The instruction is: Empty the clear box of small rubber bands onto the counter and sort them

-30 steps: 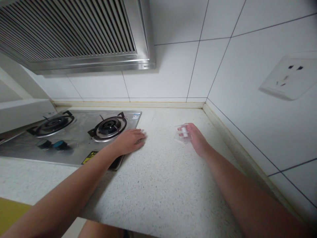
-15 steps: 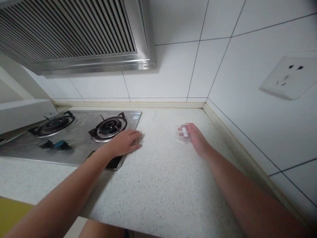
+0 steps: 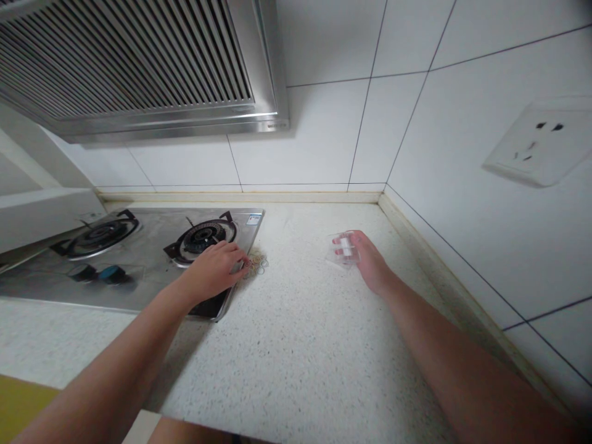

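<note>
With our left hand [image 3: 213, 271] pinching loose rubber bands [image 3: 257, 266] beside the stove [image 3: 139, 259] and our right hand [image 3: 365, 259] gripping a clear container [image 3: 343, 250], we judged some might scatter across the desk [image 3: 296, 345].

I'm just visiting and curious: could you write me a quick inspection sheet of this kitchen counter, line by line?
Surface: pale speckled countertop, meeting the tiled walls in a corner.
Job's things: a small heap of rubber bands on the counter beside the stove edge; a small clear plastic bag with a white strip.
Clutter: nothing seen.
Hands: left hand curled, fingertips at the rubber bands, whether it grips any I cannot tell; right hand holds the clear plastic bag at the counter.
Cables: nothing seen.
Surroundings: steel two-burner gas stove at left, range hood above, wall socket on the right wall.
</note>
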A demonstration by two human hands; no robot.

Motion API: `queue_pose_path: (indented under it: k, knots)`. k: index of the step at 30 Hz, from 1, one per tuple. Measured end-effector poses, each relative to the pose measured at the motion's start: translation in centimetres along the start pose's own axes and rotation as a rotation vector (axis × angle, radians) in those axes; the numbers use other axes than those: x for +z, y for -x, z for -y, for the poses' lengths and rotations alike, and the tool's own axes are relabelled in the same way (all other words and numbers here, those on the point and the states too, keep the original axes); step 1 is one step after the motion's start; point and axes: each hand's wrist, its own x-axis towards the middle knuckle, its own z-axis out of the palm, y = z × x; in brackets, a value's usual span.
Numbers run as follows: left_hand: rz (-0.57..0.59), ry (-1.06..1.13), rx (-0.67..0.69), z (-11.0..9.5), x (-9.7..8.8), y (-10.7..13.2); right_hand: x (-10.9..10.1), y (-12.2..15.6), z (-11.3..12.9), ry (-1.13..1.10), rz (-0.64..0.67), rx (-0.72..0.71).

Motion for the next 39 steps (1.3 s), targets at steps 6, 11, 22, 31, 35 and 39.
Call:
queue_pose_path:
  k: [6,11,22,31,35,39]
  knots:
    - [0.019,0.169,0.064,-5.0,-1.7,-0.7,-0.1,-0.1,0.4,-0.13,-0.026,0.014]
    - [0.005,0.384,0.056,-9.7,-2.2,-2.6,0.4,0.3,1.9,-0.324,0.001,0.115]
    - [-0.237,0.543,0.152,-13.2,0.4,-8.9,1.0,0.6,1.3,-0.009,0.098,-0.028]
    - [-0.158,0.69,-0.125,-9.2,2.9,-6.4,-0.4,0.5,-0.9,1.209,0.014,-0.382]
    - [-0.194,0.753,-0.312,-8.7,4.8,-5.8,-0.9,0.1,-1.4,1.279,0.003,-0.364]
    - [-0.201,0.952,-0.354,-9.3,5.6,-5.9,-1.5,-0.7,-2.2,1.3,-0.077,-0.331]
